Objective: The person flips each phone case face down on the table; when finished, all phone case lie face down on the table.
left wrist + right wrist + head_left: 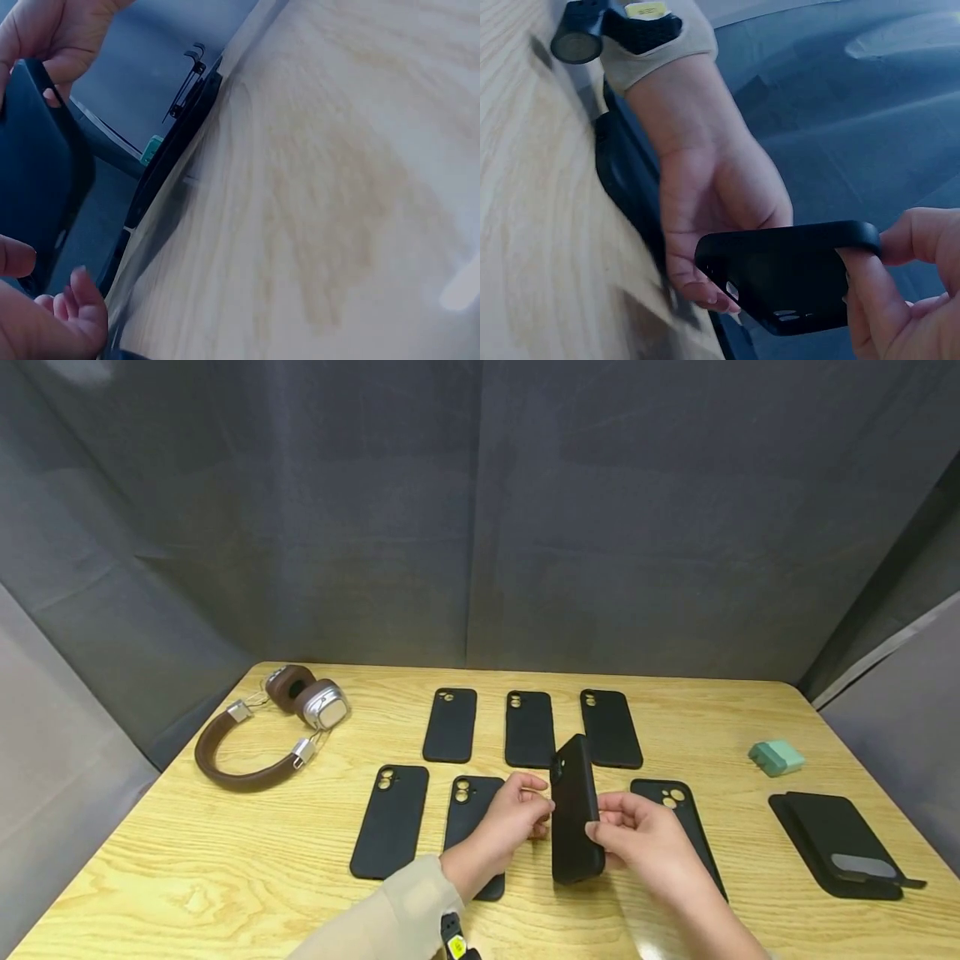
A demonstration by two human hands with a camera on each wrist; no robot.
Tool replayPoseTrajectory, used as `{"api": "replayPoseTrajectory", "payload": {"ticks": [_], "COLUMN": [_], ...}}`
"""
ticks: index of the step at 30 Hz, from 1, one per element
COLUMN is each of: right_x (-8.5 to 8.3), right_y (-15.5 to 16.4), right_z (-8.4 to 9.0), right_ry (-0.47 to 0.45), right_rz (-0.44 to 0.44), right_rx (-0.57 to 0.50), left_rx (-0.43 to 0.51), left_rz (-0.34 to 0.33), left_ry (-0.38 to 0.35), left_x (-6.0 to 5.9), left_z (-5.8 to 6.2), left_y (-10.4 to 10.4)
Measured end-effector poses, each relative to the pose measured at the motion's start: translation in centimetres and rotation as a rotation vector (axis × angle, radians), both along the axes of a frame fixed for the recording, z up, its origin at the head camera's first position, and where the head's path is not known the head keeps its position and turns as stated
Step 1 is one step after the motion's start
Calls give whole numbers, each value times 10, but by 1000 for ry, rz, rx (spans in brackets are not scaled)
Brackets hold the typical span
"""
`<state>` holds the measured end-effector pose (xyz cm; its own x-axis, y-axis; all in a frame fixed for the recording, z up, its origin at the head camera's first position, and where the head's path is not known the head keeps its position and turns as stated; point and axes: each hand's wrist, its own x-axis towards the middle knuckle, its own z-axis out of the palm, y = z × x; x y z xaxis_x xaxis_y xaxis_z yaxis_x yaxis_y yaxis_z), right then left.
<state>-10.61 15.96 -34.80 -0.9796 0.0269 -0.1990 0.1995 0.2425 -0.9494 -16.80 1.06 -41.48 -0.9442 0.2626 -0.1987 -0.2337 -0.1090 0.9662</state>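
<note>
My right hand [645, 839] pinches a black phone case [573, 814] by its right edge, thumb on one face and fingers behind. The case stands on end, tilted, above the table. In the right wrist view its hollow inside and camera cutouts show on the phone case [795, 289]. Close to the case's other edge is my left hand [510, 822], fingers loosely bent and apart from the thumb. In the left wrist view the left thumb overlaps the lower edge of the case, while the left hand's fingers [79, 311] are off it.
Three black phone cases, one of them [450, 725], lie in a back row. Two more, including the left case [390, 822], lie at front left; another case [693, 827] is partly behind my right hand. Brown headphones [251, 777], a green charger block [777, 757] and a flat black stand [840, 839] lie at the sides.
</note>
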Motion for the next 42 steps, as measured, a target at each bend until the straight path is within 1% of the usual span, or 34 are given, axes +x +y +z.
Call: {"api": "replayPoseTrajectory", "payload": {"ticks": [2, 6, 9, 12, 15, 18, 24, 27, 29, 32, 36, 42], "right_x": [0, 0, -1, -2, -3, -2, -2, -3, -3, -5, -5, -8], "right_y": [2, 6, 8, 11, 14, 19, 28, 29, 30, 30, 31, 31], "right_z": [2, 4, 3, 1, -2, -8, -19, -24, -27, -31, -37, -45], "right_ry": [7, 7, -3, -6, -22, -42, -61, -80, -96, -125, -146, -132], "right_rz": [0, -8, -20, -25, -31, -20, 39, 50, 49, 50, 60, 58], "right_rx": [-23, -75, -101, -105, -72, -25, 21, 86, 149, 242, 308, 374], "left_rx": [38, 178, 262, 276, 242, 177, -2, -96, -178, -329, -500, -650], "left_rz": [-19, -87, -123, -118, -102, -92, -49, -53, -71, -117, -186, -253], "left_ry": [-34, -108, -132, -122, -99, -74, -3, 42, 69, 119, 176, 229], "left_x": [1, 3, 3, 4, 4, 5, 9, 11, 13, 15, 16, 15], "left_z": [0, 0, 0, 0, 0, 1, 2, 3, 4, 6, 8, 9], "left_y": [1, 2, 1, 0, -2, -3, -4, -4, -5, -5, -6, -4]}}
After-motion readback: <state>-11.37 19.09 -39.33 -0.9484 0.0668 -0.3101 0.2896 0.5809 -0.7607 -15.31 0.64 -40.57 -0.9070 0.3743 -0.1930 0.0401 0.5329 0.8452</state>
